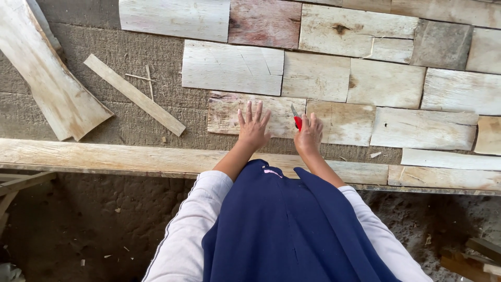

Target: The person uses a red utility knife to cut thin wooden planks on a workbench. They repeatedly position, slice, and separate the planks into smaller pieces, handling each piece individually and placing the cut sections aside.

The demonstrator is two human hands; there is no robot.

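Note:
My left hand [253,127] lies flat, fingers spread, on a pale thin wood sheet [227,112] laid on the rough grey surface. My right hand [309,136] is closed around a red-handled utility knife [296,119], its blade pointing up at the seam between that sheet and the neighbouring sheet [344,122] on the right. Both arms reach out over a long wooden plank [104,155] that runs across the view.
Several pale wood sheets [232,68] lie side by side in rows further up, one reddish [263,22]. A narrow strip [133,94] and a wide board [49,78] lie at the left. Wood scraps [482,256] sit at the lower right on the dirt floor.

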